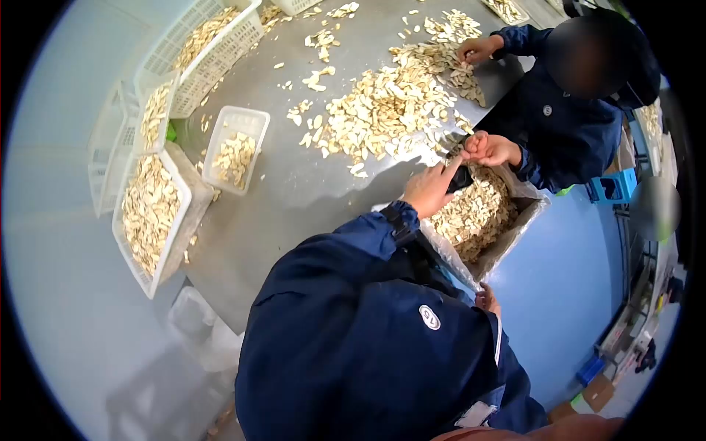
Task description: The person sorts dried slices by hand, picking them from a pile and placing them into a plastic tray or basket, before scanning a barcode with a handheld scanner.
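A cardboard box [531,213] with a clear plastic liner stands at the table's edge, heaped with pale dried slices [478,213]. My left hand [429,189] is over the box's table-side edge, thumb and fingers around a black object [461,178] whose kind I cannot tell. Its fingertips come right up to a co-worker's hand [493,149], which is held over the box with fingers curled. Lower down, my right hand [487,300] grips the box's near rim, partly hidden by my sleeve. A large loose pile of slices [382,110] spreads over the grey metal table [294,198].
A small white tray [256,121] holds some slices. White baskets [187,195] full of slices line the table's left edge. The co-worker [581,136] leans in from the right, other hand [479,48] in the pile. A blue stool [616,185] stands on the blue floor.
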The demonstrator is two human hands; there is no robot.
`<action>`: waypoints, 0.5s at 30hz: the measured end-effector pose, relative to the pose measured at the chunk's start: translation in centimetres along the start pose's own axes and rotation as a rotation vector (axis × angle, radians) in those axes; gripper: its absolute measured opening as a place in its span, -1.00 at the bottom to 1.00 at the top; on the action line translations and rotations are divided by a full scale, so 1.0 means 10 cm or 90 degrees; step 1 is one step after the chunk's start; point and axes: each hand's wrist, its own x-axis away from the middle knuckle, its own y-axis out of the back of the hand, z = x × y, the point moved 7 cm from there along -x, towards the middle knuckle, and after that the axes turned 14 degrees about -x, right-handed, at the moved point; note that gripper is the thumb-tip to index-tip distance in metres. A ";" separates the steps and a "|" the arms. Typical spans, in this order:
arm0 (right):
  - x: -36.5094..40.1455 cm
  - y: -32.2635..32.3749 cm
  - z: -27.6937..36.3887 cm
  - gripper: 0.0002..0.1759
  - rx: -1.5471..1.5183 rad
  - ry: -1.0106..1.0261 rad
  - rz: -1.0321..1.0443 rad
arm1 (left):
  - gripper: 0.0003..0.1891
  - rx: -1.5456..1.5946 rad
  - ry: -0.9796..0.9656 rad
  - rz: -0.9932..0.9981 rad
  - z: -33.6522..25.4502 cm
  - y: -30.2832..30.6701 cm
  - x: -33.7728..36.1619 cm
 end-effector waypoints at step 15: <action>-1.14 -0.04 2.40 -0.30 -0.692 0.066 0.380 | 0.04 -0.010 0.018 -0.061 -0.75 -0.13 0.74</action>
